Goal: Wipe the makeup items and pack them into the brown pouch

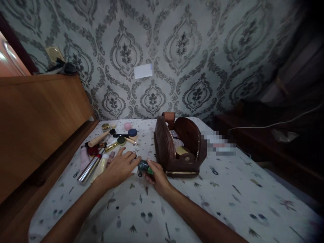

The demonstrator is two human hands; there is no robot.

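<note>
Metallic tube [89, 169], glossy — bag [162, 143] smooth, leather-like — green container [144, 165] perhaps plastic.

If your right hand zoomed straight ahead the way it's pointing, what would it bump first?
Probably your left hand, just past the green container that your right hand holds, though depth is hard to judge here.

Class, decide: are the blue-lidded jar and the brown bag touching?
Apart: the head view plainly shows printed cloth between the blue-lidded jar and the brown bag.
</note>
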